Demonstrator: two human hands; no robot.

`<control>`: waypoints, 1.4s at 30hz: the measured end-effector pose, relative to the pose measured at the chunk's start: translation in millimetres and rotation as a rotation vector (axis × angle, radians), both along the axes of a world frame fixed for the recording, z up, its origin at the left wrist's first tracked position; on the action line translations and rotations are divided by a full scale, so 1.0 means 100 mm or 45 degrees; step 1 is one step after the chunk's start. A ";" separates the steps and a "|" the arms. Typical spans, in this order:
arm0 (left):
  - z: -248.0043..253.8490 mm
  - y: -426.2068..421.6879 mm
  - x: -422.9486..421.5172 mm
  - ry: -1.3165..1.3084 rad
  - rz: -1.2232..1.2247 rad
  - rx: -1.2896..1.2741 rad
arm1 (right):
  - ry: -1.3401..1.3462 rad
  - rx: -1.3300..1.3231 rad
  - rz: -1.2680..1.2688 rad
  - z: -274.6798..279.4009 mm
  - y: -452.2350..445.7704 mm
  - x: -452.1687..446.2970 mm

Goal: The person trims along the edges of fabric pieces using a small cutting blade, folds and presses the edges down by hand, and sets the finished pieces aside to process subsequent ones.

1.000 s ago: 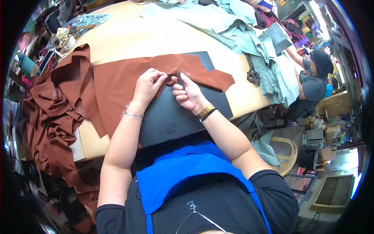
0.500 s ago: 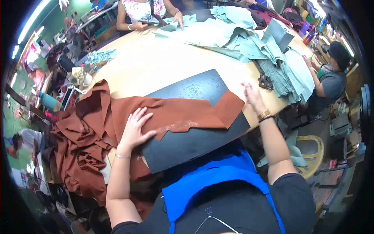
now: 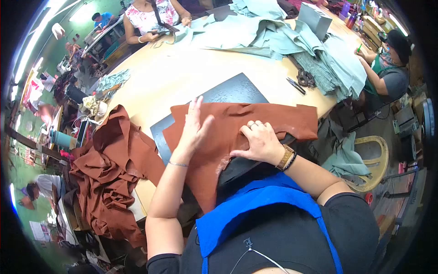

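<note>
Spread over the black board (image 3: 235,89), a brown cloth (image 3: 273,114), with whitish patches along the near edge and a pointed corner toward the blue apron (image 3: 260,189). On the cloth, palm down, the right hand (image 3: 263,142), with bent fingers and the thumb well apart from them, beneath a gold-coloured watch (image 3: 284,157). Over the left part of the same cloth, the left hand (image 3: 197,125), with straight fingers and the thumb apart; impossible to tell whether touching or just above. Beyond the left forearm, a crumpled brown heap (image 3: 105,196), partly over the edge of the table (image 3: 164,64). Farther right, a dark hand tool (image 3: 296,86) just beside a dark coiled bundle (image 3: 306,78). Past these, pale green pieces of cloth (image 3: 255,36) and a grey box (image 3: 315,20). Across the table, a person in a floral top (image 3: 137,18); to the right, a person in a dark cap (image 3: 396,84) with a green pen (image 3: 359,47). Off the table's right side, a yellow chair (image 3: 377,160).
</note>
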State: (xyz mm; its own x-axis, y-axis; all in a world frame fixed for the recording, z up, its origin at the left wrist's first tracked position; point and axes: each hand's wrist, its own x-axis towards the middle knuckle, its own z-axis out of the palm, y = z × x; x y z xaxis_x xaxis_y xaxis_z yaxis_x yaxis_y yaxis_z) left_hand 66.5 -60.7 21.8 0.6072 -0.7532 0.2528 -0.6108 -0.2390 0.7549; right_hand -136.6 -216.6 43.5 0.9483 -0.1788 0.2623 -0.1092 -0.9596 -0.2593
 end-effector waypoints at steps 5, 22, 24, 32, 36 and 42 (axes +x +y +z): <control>-0.12 0.40 0.15 -0.607 -0.061 0.697 | -0.107 0.106 0.025 -0.15 -0.01 -0.09; 0.61 1.14 -0.29 -0.826 0.289 0.873 | 0.013 0.205 0.290 -0.21 0.01 0.11; 0.47 1.04 -0.03 -0.829 -0.024 0.790 | 0.092 0.424 0.291 -0.10 -0.19 0.17; 0.52 0.33 -0.94 -0.437 -0.019 1.221 | 0.186 0.486 0.278 0.85 -1.37 0.16; 0.30 -0.13 -0.61 -0.744 -0.243 0.488 | 0.415 0.534 0.301 1.03 -1.50 0.26; -0.02 -0.47 -0.25 -0.390 -0.439 0.320 | 0.552 0.652 0.255 0.95 -1.85 0.28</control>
